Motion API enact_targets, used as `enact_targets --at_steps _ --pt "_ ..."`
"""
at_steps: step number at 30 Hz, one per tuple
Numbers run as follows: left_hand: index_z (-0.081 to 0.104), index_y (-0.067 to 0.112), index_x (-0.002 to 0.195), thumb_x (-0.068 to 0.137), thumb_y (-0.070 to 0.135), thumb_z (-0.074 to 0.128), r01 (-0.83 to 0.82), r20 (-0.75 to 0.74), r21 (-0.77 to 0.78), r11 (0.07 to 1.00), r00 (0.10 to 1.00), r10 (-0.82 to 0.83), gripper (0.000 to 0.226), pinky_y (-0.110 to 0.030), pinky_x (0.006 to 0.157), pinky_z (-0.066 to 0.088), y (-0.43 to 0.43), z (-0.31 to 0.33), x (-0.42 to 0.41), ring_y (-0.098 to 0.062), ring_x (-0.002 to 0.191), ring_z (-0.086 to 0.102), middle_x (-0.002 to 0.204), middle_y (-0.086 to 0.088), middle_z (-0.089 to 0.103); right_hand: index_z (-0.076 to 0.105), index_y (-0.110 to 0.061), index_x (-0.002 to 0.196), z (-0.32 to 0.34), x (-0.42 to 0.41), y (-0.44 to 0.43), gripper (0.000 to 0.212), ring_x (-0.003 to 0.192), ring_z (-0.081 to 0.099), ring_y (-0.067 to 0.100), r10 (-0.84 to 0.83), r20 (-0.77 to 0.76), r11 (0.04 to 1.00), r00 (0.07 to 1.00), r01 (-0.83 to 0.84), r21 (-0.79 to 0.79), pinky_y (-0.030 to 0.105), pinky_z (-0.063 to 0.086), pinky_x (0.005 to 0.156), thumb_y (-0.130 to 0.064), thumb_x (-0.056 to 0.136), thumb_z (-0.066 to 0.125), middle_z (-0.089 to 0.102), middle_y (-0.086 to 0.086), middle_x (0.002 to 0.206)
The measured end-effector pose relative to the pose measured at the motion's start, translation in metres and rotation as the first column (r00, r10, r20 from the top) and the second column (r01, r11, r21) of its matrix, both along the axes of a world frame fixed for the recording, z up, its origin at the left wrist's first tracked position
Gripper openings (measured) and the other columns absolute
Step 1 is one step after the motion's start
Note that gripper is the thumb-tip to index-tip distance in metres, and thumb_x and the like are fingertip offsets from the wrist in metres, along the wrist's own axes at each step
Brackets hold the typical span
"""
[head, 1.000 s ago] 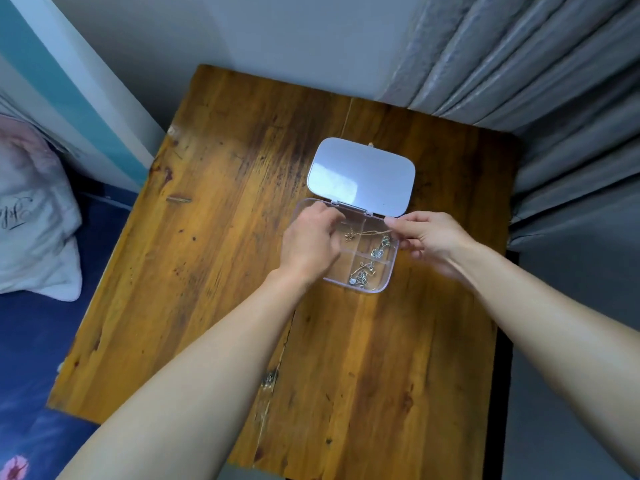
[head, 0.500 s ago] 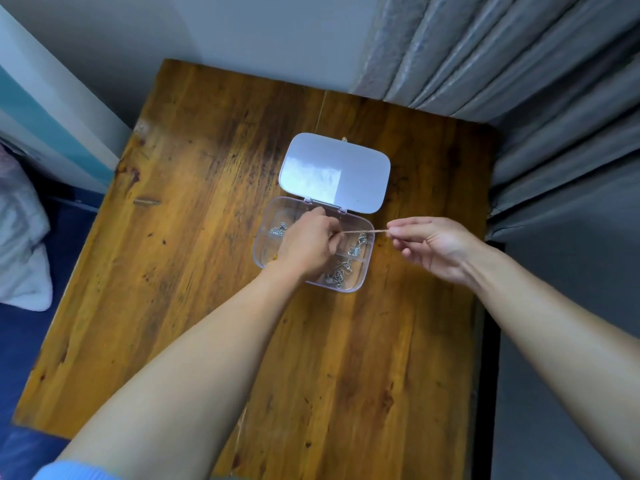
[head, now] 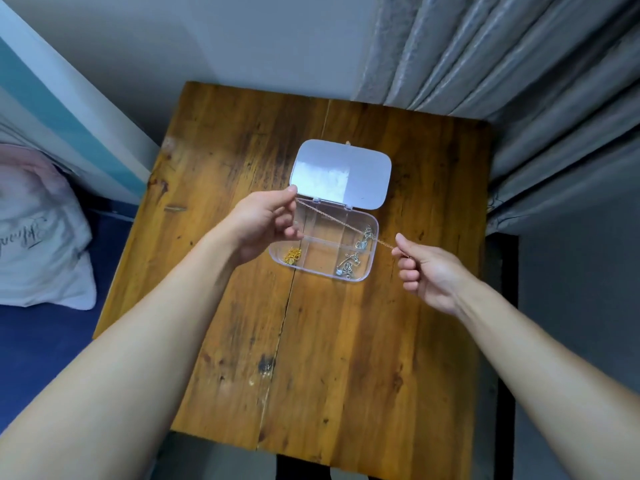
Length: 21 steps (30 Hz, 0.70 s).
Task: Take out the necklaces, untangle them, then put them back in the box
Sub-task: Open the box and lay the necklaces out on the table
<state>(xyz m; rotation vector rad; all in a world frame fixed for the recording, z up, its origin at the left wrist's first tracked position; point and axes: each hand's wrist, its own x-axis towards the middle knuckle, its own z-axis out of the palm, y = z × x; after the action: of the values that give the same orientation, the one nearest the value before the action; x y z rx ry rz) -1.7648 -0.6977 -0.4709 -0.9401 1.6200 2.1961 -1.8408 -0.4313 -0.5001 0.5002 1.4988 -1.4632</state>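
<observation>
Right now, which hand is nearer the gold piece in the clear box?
Left. The left hand is beside the gold piece at the left end of the box; the right hand is beyond its right end.

A brown wooden counter [head: 346, 341] with dark marks and a long crack down its middle stands against a plain grey wall [head: 242, 46]. Thick grey curtains [head: 519, 71] hang in folds on the right side and reach down past the counter's edge, and the floor [head: 571, 323] below them looks grey too. On the left is a white and blue-green wall panel [head: 52, 109], and beside the counter is a bed [head: 41, 358] with a dark blue sheet and a white pillow [head: 38, 244] with curly writing on it.
</observation>
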Motion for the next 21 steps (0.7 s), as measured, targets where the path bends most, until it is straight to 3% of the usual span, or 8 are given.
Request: enact_targets --at_steps 4,7,9,15,19,21 --pt "0.061 0.014 0.079 0.098 0.028 0.051 0.090 0.046 0.061 0.994 0.995 -0.093 0.025 -0.025 0.051 0.046 -0.019 -0.008 0.019 -0.010 0.044 0.040 0.050 0.006 0.039 0.066 -0.009 0.083 -0.009 0.035 -0.001 0.033 0.047 0.040 0.008 -0.035 0.013 0.998 0.999 0.035 -0.051 0.019 0.032 0.039 -0.040 0.075 0.072 0.045 -0.004 0.056" --pt "0.065 0.004 0.099 0.096 0.009 0.053 0.078 0.092 0.034 0.996 0.993 -0.080 0.014 -0.024 0.052 0.052 -0.036 -0.020 0.036 -0.010 0.049 0.051 0.059 0.000 0.056 0.071 -0.004 0.095 -0.021 0.067 -0.004 0.017 0.054 0.050 0.009 -0.089 0.049 0.989 0.995 0.094 -0.118 0.019 0.037 0.042 -0.017 0.089 0.063 0.057 0.000 0.067" --pt "0.066 0.000 0.101 0.092 0.000 0.057 0.064 0.123 -0.006 0.998 0.990 -0.063 0.013 -0.025 0.056 0.057 -0.050 -0.026 0.050 -0.012 0.051 0.055 0.063 -0.004 0.063 0.072 -0.004 0.099 -0.029 0.092 -0.007 0.016 0.058 0.055 0.009 -0.099 0.074 0.988 0.992 0.107 -0.114 0.019 0.042 0.045 -0.006 0.090 0.060 0.064 0.002 0.072" --pt "0.068 -0.002 0.088 0.085 -0.002 0.068 0.099 0.206 -0.380 0.920 0.978 -0.020 0.003 -0.024 0.052 0.056 -0.075 -0.038 0.073 -0.017 0.050 0.055 0.068 -0.014 0.064 0.077 -0.011 0.077 -0.044 0.175 -0.047 0.003 0.060 0.065 0.011 0.081 -0.124 0.981 0.989 -0.057 0.186 0.019 0.046 0.048 -0.013 0.077 0.079 0.073 0.005 0.071" --pt "0.069 -0.001 0.092 0.089 0.000 0.063 0.222 0.243 -0.505 0.834 0.964 -0.110 0.006 -0.019 0.051 0.055 -0.081 -0.051 0.076 -0.017 0.055 0.059 0.071 -0.013 0.065 0.074 -0.009 0.072 -0.052 0.214 -0.079 0.013 0.053 0.065 0.011 0.233 -0.200 0.938 0.952 -0.166 0.304 0.020 0.046 0.049 -0.019 0.078 0.079 0.071 0.005 0.062" --pt "0.069 -0.002 0.094 0.089 -0.002 0.062 0.302 0.254 -0.549 0.779 0.949 -0.189 0.009 -0.024 0.060 0.057 -0.082 -0.060 0.075 -0.019 0.059 0.061 0.073 -0.013 0.065 0.072 -0.012 0.070 -0.057 0.232 -0.092 0.010 0.054 0.064 0.012 0.296 -0.213 0.917 0.931 -0.215 0.337 0.023 0.050 0.056 -0.014 0.078 0.078 0.069 0.004 0.059"
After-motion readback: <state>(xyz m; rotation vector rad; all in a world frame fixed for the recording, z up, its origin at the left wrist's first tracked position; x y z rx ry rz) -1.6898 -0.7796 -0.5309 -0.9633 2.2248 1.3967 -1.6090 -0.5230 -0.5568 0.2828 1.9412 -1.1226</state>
